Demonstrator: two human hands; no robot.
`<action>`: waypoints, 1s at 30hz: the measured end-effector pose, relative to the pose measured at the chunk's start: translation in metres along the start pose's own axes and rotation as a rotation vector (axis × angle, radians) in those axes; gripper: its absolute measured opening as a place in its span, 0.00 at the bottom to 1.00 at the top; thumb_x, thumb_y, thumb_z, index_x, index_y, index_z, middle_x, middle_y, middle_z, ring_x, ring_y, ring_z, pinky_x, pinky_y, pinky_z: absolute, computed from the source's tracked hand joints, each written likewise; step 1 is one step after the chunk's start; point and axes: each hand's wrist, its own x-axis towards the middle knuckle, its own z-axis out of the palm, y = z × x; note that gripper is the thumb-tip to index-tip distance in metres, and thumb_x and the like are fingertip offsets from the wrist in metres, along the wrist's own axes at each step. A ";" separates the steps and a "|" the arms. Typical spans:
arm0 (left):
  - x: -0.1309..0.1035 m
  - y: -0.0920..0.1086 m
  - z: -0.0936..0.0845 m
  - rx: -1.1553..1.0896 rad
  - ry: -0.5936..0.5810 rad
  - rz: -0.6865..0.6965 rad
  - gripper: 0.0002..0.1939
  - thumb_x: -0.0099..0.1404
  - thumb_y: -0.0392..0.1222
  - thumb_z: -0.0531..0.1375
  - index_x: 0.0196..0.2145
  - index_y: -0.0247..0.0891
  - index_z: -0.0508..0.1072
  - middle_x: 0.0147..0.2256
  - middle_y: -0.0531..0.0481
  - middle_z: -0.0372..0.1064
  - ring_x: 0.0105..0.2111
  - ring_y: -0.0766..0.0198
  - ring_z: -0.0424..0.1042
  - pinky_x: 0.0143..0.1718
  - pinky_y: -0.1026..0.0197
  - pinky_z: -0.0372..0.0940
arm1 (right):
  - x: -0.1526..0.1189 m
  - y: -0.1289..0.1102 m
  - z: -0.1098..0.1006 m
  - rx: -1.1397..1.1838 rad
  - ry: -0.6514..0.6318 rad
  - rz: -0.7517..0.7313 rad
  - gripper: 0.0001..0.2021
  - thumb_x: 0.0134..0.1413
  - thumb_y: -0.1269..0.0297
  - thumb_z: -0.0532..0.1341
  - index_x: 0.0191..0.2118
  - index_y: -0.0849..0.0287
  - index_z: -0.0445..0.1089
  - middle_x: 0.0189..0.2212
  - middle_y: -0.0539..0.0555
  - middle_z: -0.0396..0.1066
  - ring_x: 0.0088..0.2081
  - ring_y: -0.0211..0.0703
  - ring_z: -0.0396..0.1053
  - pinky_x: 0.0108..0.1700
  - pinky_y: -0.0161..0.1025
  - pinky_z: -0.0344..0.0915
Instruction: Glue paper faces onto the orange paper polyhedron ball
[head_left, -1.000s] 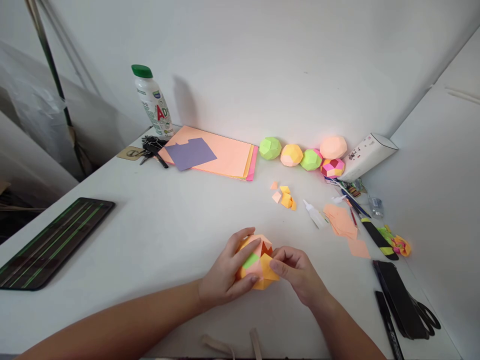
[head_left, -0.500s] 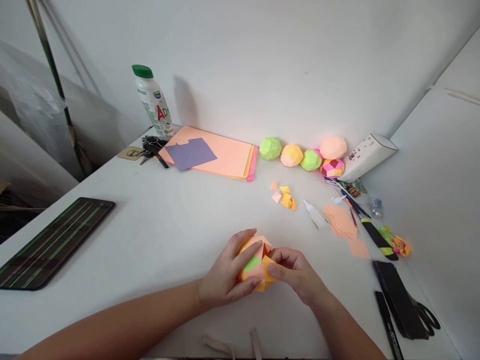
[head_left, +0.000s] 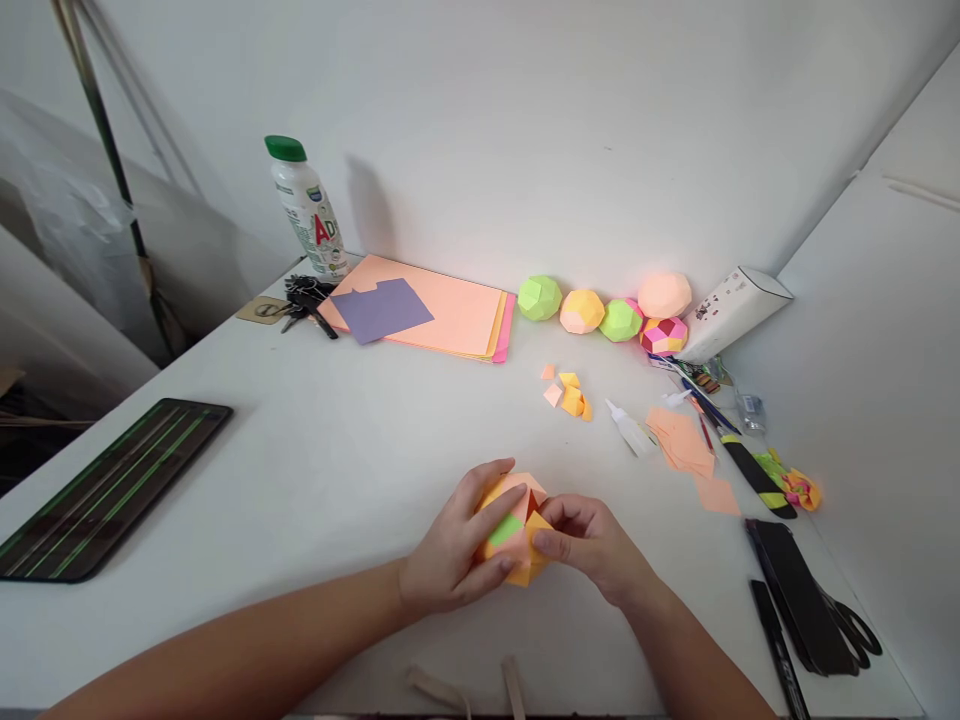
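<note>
A many-sided paper ball (head_left: 507, 530) in orange, peach and green sits low over the front middle of the table. My left hand (head_left: 461, 545) wraps round its left side, fingers curled over the top and thumb at the front. Thumb and fingers of my right hand (head_left: 589, 545) pinch an orange paper flap at the ball's right side. Beside that flap a dark gap opens into the ball. Beyond it lie small folded paper pieces (head_left: 571, 401) and a white glue bottle (head_left: 628, 428).
Finished paper balls (head_left: 582, 311) line the wall. Coloured sheets (head_left: 450, 310), a purple paper piece (head_left: 386, 312), keys (head_left: 306, 300) and a bottle (head_left: 309, 215) stand back left. Right are peach squares (head_left: 681, 440), a cutter (head_left: 754, 475), scissors (head_left: 847, 620) and a pen (head_left: 780, 645). A tablet (head_left: 112, 490) lies left.
Almost nothing differs. The view has shifted very slightly, and both hands keep their hold on the paper ball, with the right fingers moved only a little.
</note>
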 end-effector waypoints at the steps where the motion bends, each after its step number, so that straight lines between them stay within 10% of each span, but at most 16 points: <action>1: 0.000 0.000 0.000 -0.005 0.004 0.002 0.26 0.70 0.47 0.45 0.63 0.45 0.46 0.58 0.36 0.42 0.57 0.46 0.51 0.52 0.42 0.59 | 0.000 0.000 0.000 -0.002 0.002 0.000 0.12 0.46 0.58 0.68 0.26 0.62 0.69 0.27 0.49 0.68 0.30 0.37 0.64 0.33 0.36 0.60; 30: -0.004 0.002 0.004 -0.071 0.091 -0.090 0.25 0.66 0.39 0.52 0.60 0.41 0.53 0.56 0.37 0.48 0.55 0.50 0.55 0.52 0.45 0.61 | 0.003 0.013 0.002 -0.106 0.049 -0.097 0.11 0.48 0.58 0.67 0.25 0.62 0.74 0.22 0.49 0.67 0.28 0.37 0.63 0.31 0.36 0.60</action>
